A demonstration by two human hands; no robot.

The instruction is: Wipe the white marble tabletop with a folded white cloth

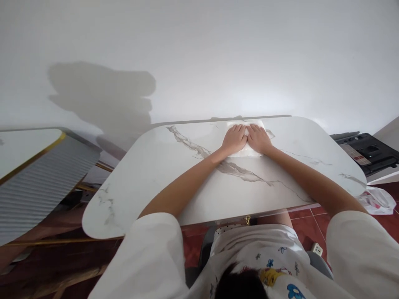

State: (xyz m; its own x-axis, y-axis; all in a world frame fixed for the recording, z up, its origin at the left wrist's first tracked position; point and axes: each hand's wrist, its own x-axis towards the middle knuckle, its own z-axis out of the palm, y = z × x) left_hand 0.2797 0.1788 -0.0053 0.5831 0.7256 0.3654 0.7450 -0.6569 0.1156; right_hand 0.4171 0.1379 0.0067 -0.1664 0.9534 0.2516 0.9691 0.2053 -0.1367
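From my distant seat I saw a white cloth (or tissue; I could not tell which) [249, 154] lying toward the far edge of the marbled table [162, 174], right of its middle; my left hand [235, 139] and right hand [258, 139] rested side by side upon it, fingers laid out flat and unclenched; behind the table rose a white wall [199, 54]; left of it stood a grey ribbed panel [46, 187]; by its right end were a black case [370, 151] and a plastic bag [378, 201].
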